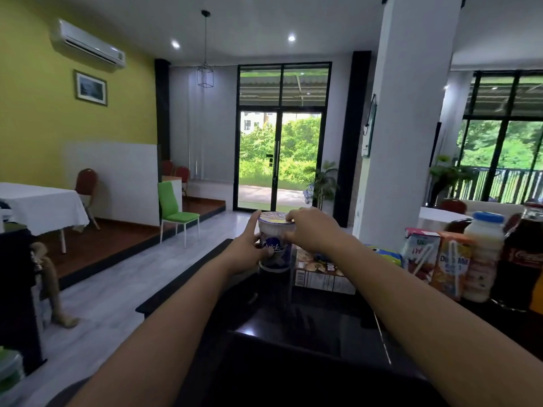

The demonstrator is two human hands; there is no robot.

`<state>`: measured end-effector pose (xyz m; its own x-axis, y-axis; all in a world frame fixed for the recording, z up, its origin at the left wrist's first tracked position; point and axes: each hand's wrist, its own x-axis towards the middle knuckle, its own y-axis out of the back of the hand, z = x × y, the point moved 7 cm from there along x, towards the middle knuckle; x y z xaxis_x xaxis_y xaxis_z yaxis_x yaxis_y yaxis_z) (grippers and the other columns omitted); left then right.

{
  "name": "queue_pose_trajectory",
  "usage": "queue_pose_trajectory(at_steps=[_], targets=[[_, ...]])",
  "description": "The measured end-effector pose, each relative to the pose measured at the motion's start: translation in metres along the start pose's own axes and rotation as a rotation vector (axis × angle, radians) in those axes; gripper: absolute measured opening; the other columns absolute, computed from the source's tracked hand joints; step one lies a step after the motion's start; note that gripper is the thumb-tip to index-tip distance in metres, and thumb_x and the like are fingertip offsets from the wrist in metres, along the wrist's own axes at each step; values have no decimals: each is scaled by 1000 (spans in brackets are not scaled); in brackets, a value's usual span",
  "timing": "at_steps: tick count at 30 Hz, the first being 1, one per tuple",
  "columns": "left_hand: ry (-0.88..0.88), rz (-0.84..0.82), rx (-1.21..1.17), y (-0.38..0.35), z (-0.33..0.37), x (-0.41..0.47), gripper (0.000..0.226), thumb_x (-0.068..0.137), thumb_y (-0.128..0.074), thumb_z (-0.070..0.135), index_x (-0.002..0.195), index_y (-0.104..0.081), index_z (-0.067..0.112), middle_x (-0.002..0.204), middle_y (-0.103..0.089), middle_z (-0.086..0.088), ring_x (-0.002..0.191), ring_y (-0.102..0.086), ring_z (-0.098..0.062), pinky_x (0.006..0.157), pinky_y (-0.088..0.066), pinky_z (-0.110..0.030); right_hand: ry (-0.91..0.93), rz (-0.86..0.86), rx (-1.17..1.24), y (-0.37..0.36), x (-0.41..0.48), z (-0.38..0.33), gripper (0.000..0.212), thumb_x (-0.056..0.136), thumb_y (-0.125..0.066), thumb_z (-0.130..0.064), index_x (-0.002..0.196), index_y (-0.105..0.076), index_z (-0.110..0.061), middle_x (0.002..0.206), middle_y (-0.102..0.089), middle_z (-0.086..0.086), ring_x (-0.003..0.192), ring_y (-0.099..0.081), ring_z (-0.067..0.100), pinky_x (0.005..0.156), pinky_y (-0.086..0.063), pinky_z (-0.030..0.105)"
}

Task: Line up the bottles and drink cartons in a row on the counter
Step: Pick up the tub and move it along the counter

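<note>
A blue and white cup [276, 245] with a foil lid stands near the far edge of the black counter [308, 324]. My left hand [249, 248] grips its side and my right hand [311, 227] holds its rim from above. At the right stand in a row a white drink carton [420, 254], an orange drink carton [451, 265], a white bottle with a blue cap [482, 254] and a dark bottle with a red label [520, 259].
A flat snack box [320, 273] lies just right of the cup, with a blue packet [385, 254] behind it. Left of the counter is open floor, a green chair [176, 210] and a white-clothed table [41, 207].
</note>
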<state>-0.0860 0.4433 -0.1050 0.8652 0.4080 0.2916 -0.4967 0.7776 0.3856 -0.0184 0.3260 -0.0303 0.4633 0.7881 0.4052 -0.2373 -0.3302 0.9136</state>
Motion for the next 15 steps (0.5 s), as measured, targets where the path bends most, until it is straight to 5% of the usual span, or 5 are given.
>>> queue_pose_trajectory(at_steps=[8, 15], targets=[[-22, -26, -110, -14, 2, 6, 94, 89, -58, -1, 147, -1, 46, 145, -44, -12, 109, -57, -16, 67, -54, -20, -24, -1, -39, 1, 1, 13, 41, 91, -54, -42, 124, -61, -18, 123, -63, 6, 113, -55, 28, 90, -47, 41], [-21, -10, -125, -16, -2, 5, 95, 90, -60, 5, 145, 1, 52, 144, -45, -9, 118, -57, -20, 93, -52, -45, -21, -5, -27, -1, 1, 15, 39, 91, -54, -41, 122, -62, -18, 121, -63, 6, 112, -55, 27, 88, -45, 40]])
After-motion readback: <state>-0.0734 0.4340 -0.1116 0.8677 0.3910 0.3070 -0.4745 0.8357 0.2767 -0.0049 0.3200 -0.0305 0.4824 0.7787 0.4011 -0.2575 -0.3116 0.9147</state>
